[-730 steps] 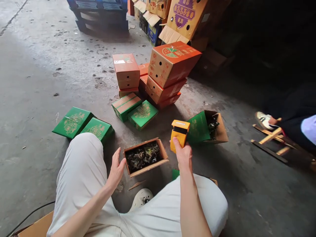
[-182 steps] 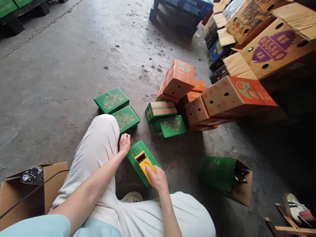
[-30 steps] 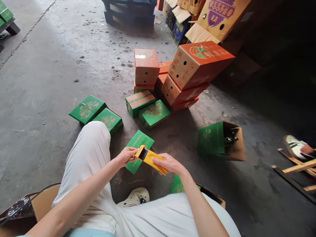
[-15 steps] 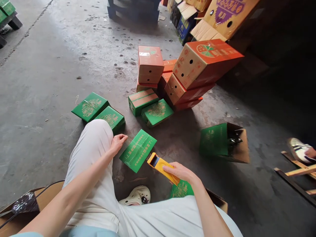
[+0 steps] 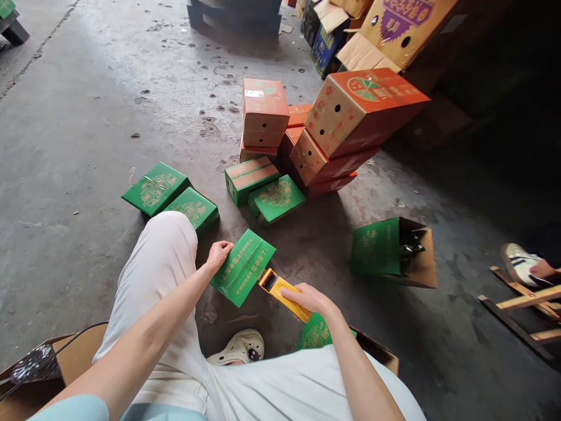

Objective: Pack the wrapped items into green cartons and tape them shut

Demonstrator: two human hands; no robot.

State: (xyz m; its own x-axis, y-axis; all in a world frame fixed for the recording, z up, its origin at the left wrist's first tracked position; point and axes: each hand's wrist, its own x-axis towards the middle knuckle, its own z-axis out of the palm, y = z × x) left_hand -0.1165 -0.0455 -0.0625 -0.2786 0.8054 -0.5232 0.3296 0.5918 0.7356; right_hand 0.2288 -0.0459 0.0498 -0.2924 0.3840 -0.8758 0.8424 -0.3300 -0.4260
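Left hand (image 5: pixel 218 253) loosely curled, touching green box (image 5: pixel 243 266) at its near-left edge | right hand (image 5: pixel 309 298) clamped on yellow tape dispenser (image 5: pixel 284 294), nose at box's right edge | box long axis runs away-right on floor (image 5: pixel 79 128)

I sit on the floor (image 5: pixel 79 146) with a closed box (image 5: pixel 243 267) lying between my knees. My left grip (image 5: pixel 218 255) rests on its near-left edge; my right grip (image 5: pixel 309 298) holds the tape dispenser (image 5: pixel 283 293) just right of it. Two flat boxes (image 5: pixel 170 196) lie side by side left of my left knee. Two more (image 5: pixel 263 187) lie ahead, before the stacked cartons (image 5: pixel 333 128). An open box (image 5: pixel 394 251) lies tipped on its side to the right. Another open carton (image 5: pixel 30 374) sits at my near left.
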